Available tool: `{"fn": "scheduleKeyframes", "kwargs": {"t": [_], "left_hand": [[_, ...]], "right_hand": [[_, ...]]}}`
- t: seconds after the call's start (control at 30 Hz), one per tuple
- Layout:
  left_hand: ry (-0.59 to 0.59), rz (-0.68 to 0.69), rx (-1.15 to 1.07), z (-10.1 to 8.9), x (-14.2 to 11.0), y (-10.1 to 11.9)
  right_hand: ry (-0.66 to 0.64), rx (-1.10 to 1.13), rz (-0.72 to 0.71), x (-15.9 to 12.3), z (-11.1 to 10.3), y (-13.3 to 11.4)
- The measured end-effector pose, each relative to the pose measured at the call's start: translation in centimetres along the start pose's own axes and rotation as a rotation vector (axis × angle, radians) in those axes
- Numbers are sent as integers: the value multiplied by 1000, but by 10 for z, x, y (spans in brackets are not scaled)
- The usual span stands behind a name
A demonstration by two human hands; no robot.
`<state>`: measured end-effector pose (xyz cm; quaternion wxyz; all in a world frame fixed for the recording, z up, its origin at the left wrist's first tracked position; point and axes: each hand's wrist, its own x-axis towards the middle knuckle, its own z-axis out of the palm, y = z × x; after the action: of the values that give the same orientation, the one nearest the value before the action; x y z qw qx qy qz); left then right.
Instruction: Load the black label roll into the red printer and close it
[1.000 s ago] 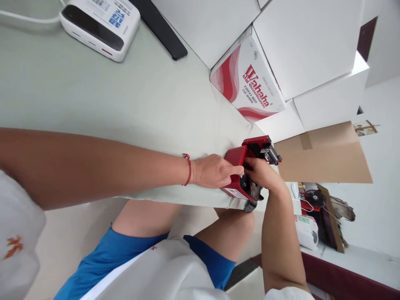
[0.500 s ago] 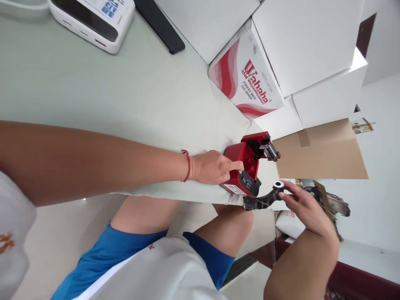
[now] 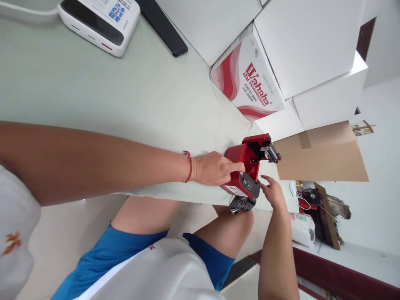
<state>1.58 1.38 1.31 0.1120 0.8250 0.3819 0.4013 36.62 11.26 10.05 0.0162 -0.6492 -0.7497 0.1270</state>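
Observation:
A red box-shaped device [image 3: 235, 154], which looks like a small label printer, sits near the table edge with its lid [image 3: 256, 138] raised. A metallic roller-like part [image 3: 271, 153] shows on the lid. My left hand [image 3: 215, 168] grips the device's near side, index finger reaching over the rim beside the black button panel [image 3: 249, 183]. Close to the panel's far end is my right hand [image 3: 272, 189], its thumb and fingers apart, a fingertip at or near the panel. A dark jointed part [image 3: 242, 204] lies against the device's lower side, above my knee; its attachment is hidden.
A white power bank-like unit [image 3: 103, 25] with a cable and a black slab [image 3: 164, 29] lie at the upper left of the pale table [image 3: 140, 96]. White cartons, one a printed water carton [image 3: 250, 79], line the far side. A brown cardboard piece [image 3: 325, 156] stands at right.
My right hand has let go of the dark part and moved left to the device. That part has swung from stretched out to folded by the device. My left hand has stayed put.

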Motion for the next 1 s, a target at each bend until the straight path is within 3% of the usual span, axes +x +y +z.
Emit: {"fn": "scheduleKeyframes", "kwargs": {"t": [0.13,0.2,0.27,0.33,0.43,0.5,0.57,0.7,0.83,1.0], "left_hand": [[2,6,5,2,0,-1],[5,3,15,3,0,-1],[7,-3,23,3,0,-1],[7,-6,25,3,0,-1],[7,2,19,4,0,-1],[11,7,22,5,0,-2],[16,14,21,5,1,-2],[10,18,30,3,1,-1],[-26,-8,51,0,2,2],[-28,-28,49,-3,4,5]], "right_hand": [[-46,-66,-7,7,19,8],[-86,-69,-28,-2,15,4],[-171,-57,-60,-22,-9,-2],[-262,-51,-82,-48,-48,-12],[-307,-77,-118,-85,-106,-36],[-294,-68,-195,-97,-126,-60],[-253,-43,-253,-93,-123,-86],[-161,-138,-314,-56,-78,-134],[-273,-242,-381,-20,-44,-165],[-405,-294,-402,6,-37,-179]]}}
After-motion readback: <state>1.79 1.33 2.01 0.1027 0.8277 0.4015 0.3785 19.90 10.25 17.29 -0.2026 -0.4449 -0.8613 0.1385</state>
